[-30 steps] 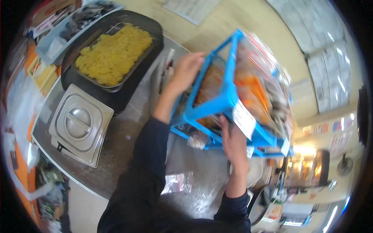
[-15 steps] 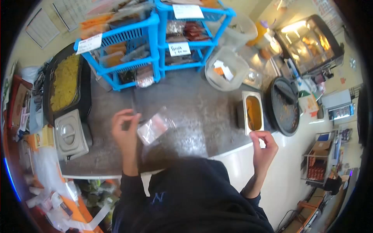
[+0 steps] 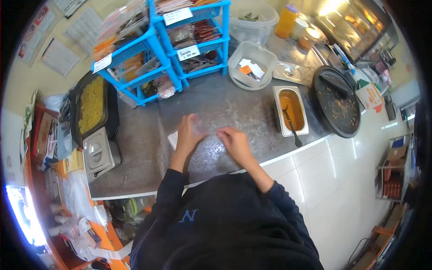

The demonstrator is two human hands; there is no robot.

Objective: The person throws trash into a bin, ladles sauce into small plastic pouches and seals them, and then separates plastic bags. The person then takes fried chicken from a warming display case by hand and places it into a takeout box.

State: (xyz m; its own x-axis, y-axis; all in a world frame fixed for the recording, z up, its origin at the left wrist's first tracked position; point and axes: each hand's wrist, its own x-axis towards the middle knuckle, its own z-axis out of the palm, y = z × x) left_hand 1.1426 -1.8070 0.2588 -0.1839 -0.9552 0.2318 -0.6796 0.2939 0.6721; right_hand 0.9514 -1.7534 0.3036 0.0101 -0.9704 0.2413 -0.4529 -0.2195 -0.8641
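A small clear plastic bag (image 3: pixel 198 124) is at the middle of the worktop, between my hands and hard to make out against the shine. My left hand (image 3: pixel 185 137) curls round it, thumb pointing right. Fingertips of my right hand (image 3: pixel 235 141) are pinched together at the bag's right edge. Under my left hand, a pale packet (image 3: pixel 173 139) partly shows on the counter. To the right stands a steel container (image 3: pixel 303 127) of orange-brown sauce (image 3: pixel 294 104), and a dark spoon (image 3: pixel 291 122) leans in it with its handle over the near rim.
Blue stacked baskets (image 3: pixel 175 63) of bagged goods stand behind. A plastic tub (image 3: pixel 233 74) holds paper slips. A round black pan (image 3: pixel 335 119) sits at right; a lidded steel container (image 3: pixel 96 153) and a black tray (image 3: pixel 112 110) of yellow food are at left. The counter edge (image 3: pixel 135 196) runs before me.
My right hand has left the side of the sauce container and come left to the bag. My left hand has moved right, onto the bag. The view has shifted.
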